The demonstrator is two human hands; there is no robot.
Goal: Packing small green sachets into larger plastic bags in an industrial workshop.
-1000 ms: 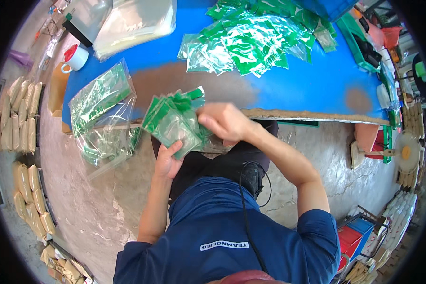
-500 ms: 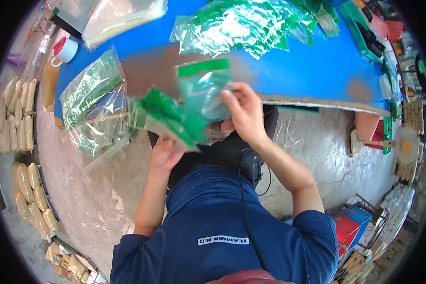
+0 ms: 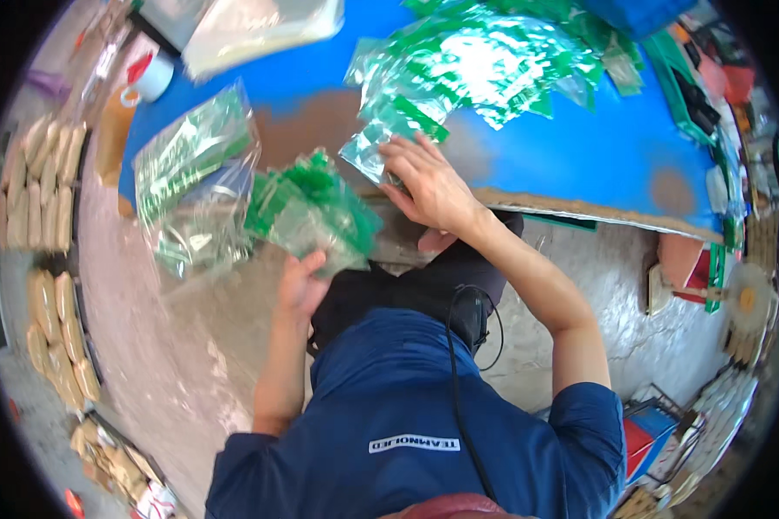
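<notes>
Blue worktop (image 3: 597, 156), worn brown in patches; glossy pile of green-and-clear packets (image 3: 502, 65) on it. Hands apart: left hand (image 3: 303, 284) clamped on a fanned bundle (image 3: 316, 212) above the lap (image 3: 372, 298); right hand (image 3: 428, 180) over a single packet (image 3: 368, 149) by the pile's near edge, grip cannot be told. Risks: uneven fan sheds packets if left grip eases; slick film sliding or clinging.
</notes>
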